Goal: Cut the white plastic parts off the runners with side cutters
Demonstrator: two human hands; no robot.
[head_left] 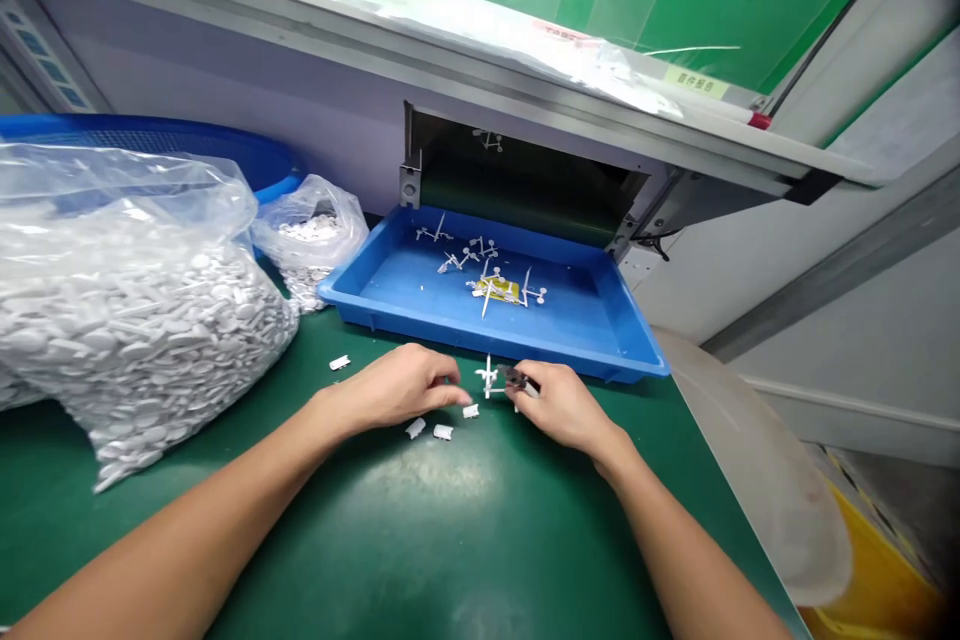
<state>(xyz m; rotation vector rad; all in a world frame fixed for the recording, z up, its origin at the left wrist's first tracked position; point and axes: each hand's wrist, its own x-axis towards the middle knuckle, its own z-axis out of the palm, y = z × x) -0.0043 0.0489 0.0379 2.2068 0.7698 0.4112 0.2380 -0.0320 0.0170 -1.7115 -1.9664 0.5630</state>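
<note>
My left hand (397,385) rests on the green table with its fingers curled and pinched near a small white plastic sprue piece (487,378). My right hand (559,405) is closed around a small dark tool (517,380) whose tip meets that sprue. Several small white plastic parts (439,430) lie on the table just below my hands, and one more white part (340,362) sits to the left. Just beyond my hands stands a blue tray (585,320) holding several white sprues (480,270) and a yellow item (501,289).
A large clear bag of white parts (127,310) fills the left of the table, with a smaller bag (311,235) behind it and a blue basket (225,155) further back. A dark machine chute (525,180) opens above the tray. A clear plastic sheet (757,480) hangs off the table's right edge.
</note>
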